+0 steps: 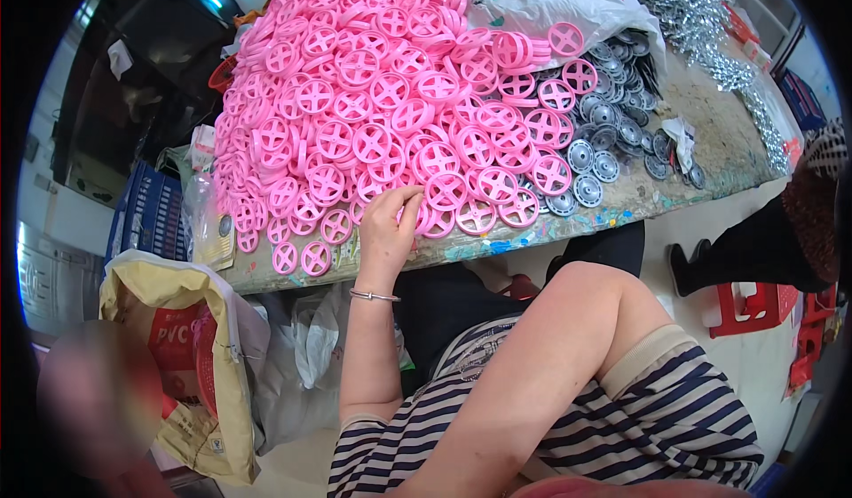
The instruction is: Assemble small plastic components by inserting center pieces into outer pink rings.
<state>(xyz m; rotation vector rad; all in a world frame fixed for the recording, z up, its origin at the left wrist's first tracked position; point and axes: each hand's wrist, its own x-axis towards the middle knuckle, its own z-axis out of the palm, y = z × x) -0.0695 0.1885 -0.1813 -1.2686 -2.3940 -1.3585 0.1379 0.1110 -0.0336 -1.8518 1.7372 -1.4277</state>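
Observation:
My left hand (390,225) is at the front edge of a big heap of pink plastic wheels (355,98). Its fingers are bent, with thumb and forefinger drawn together at the rim of one pink four-spoked wheel (446,191). More of these wheels lie loose around the hand, and two small ones (315,258) rest at the table edge to its left. My right arm is bent at the elbow, and its forearm runs down past the lower edge, so my right hand is out of view. Grey wheel-shaped discs (587,190) are spread to the right of the heap.
The worktable (710,165) has a paint-flecked front edge. White plastic bags (568,5) and silver tinsel (701,36) lie at its far right. An open sack (253,338) and blue crates (146,218) stand on the left. A red stool (750,307) and another person's dark-clothed leg (745,241) are at right.

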